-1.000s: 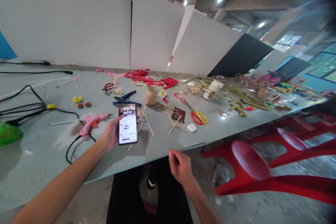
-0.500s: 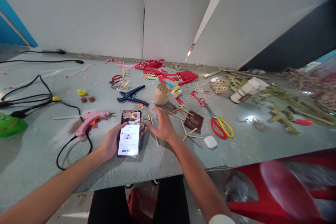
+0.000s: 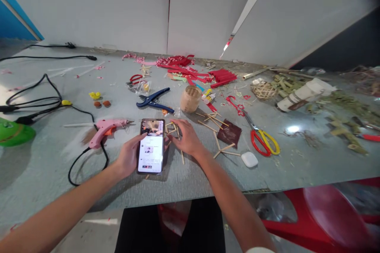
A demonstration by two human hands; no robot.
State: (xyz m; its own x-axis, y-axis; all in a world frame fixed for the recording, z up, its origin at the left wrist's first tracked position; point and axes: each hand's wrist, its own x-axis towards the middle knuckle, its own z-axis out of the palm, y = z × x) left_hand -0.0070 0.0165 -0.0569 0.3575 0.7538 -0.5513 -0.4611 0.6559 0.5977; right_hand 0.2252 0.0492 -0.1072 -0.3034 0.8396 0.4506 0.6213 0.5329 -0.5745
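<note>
My left hand holds a smartphone with a lit screen, low over the table, its thumb along the screen's left edge. Just to the phone's right, my right hand has thumb and forefinger around a small frame of thin wooden sticks. That frame is partly hidden by the phone and the hand. A pink hot glue gun lies left of the phone. Beyond the hands are a blue-handled cutter and a bamboo cup.
Right of my hand lie loose sticks, a brown square sheet, a white case and scissors with red and yellow handles. Red paper strips lie towards the wall. Black cables loop at left. A red stool stands below.
The view has shifted, so the table's things sit further right and slightly higher. My right thumb and forefinger have come down around the stick frame. The left hand still holds the phone.
</note>
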